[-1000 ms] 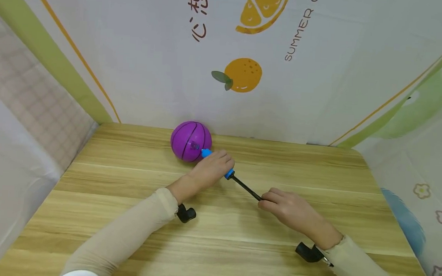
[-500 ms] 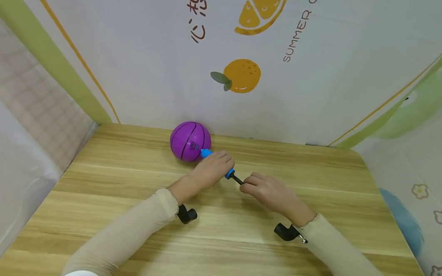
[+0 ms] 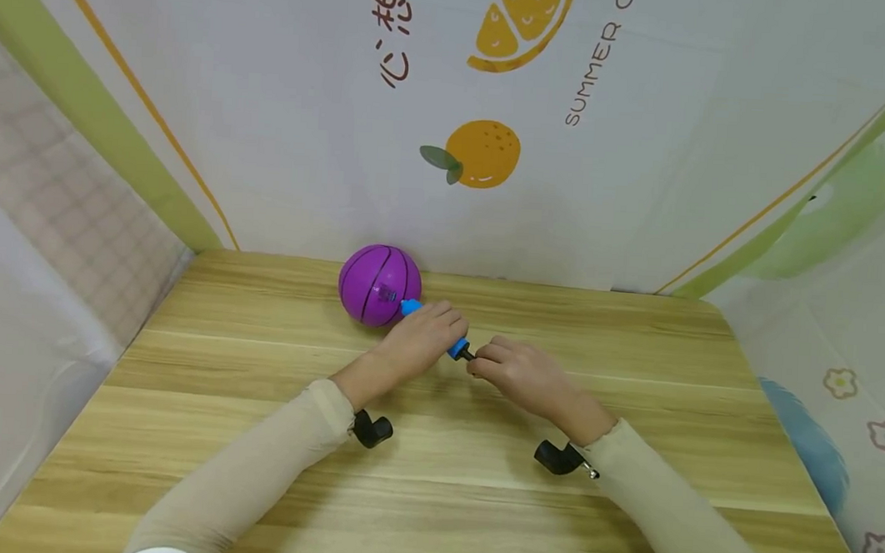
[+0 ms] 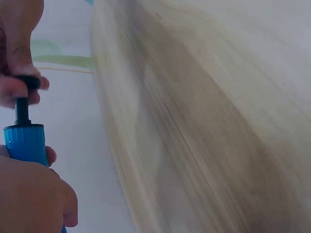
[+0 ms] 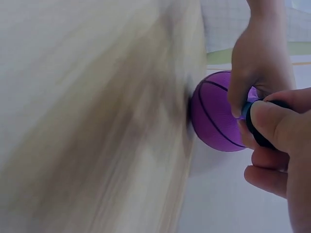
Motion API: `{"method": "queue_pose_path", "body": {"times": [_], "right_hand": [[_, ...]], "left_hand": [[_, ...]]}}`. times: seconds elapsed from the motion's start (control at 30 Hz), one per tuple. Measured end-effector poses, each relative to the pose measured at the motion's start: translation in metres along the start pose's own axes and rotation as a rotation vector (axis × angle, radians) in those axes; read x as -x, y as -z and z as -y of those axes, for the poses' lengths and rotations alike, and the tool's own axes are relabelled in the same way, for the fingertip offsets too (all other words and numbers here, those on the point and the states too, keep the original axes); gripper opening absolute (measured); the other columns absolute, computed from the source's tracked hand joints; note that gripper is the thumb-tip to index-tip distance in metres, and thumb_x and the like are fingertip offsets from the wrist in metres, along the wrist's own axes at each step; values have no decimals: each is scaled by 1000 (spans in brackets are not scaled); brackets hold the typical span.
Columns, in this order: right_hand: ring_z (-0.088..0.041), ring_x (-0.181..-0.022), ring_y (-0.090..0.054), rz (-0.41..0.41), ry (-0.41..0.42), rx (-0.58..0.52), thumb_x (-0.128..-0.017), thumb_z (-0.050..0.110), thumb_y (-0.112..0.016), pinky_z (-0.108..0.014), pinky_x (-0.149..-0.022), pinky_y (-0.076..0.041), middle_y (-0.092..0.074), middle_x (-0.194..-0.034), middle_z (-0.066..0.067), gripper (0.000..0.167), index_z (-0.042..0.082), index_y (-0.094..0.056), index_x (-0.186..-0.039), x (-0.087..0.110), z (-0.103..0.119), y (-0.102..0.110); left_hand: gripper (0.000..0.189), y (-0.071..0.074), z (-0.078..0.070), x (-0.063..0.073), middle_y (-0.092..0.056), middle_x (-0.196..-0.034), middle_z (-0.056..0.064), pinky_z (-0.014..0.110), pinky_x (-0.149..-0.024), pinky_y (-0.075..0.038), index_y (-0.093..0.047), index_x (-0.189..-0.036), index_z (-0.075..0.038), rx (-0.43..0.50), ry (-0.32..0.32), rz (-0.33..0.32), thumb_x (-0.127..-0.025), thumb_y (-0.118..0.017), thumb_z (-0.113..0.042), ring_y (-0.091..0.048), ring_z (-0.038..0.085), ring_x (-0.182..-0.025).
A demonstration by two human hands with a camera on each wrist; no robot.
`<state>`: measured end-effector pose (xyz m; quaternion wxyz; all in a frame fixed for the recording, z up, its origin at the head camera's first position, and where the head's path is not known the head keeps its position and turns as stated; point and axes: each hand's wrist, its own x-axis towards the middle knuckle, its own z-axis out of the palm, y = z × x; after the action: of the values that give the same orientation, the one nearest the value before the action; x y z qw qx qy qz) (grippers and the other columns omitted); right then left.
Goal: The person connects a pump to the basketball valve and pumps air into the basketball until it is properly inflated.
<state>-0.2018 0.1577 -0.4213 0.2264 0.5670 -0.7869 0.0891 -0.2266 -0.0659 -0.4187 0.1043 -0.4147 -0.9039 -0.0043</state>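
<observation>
A purple ball (image 3: 378, 286) with black basketball lines sits at the back of the wooden table. My left hand (image 3: 422, 339) grips the blue barrel of a hand pump (image 4: 26, 143), its tip pointing at the ball's right side. My right hand (image 3: 523, 376) holds the pump's black handle (image 4: 30, 81) between thumb and fingers, close to the barrel's end. Only a short piece of dark rod shows between handle and barrel. In the right wrist view the ball (image 5: 217, 114) appears behind both hands, and the barrel is mostly hidden.
The wooden table (image 3: 400, 508) spreads out around both forearms. A white cloth (image 3: 307, 136) printed with fruit hangs right behind its back edge, with more cloth at both sides. A black camera mount (image 3: 559, 458) sticks out from each wrist.
My right hand has moved left and away from me, pushing the pump's rod most of the way into the barrel. The left hand and the ball have stayed in place.
</observation>
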Motion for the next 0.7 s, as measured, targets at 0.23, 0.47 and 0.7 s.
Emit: {"method": "queue_pose_path", "body": {"times": [0.23,0.47,0.7], "right_hand": [[-14,-80,-64,-9,13,-25,-93,8,-72,-22,-67,-55,-69,-91,-1,1,9,-72,-94,22,9,11],[-12,-81,-63,-18,26,-44,-107,17,-49,-20,-67,-54,-67,-93,0,26,9,-71,-97,44,19,31],[-11,-80,-63,-31,5,-65,-111,20,-34,-21,-69,-54,-67,-92,1,42,9,-70,-94,50,24,42]], "left_hand": [[15,0,6,4,-64,-106,2,33,-94,-46,-63,-106,-10,-12,1,11,-94,-68,-1,-50,19,-96],[18,1,9,5,-66,-110,3,33,-92,-47,-63,-106,-9,4,-1,1,-93,-69,2,-51,20,-97],[18,1,8,5,-65,-107,3,33,-89,-46,-61,-104,-8,20,3,7,-93,-68,4,-48,19,-93]]}}
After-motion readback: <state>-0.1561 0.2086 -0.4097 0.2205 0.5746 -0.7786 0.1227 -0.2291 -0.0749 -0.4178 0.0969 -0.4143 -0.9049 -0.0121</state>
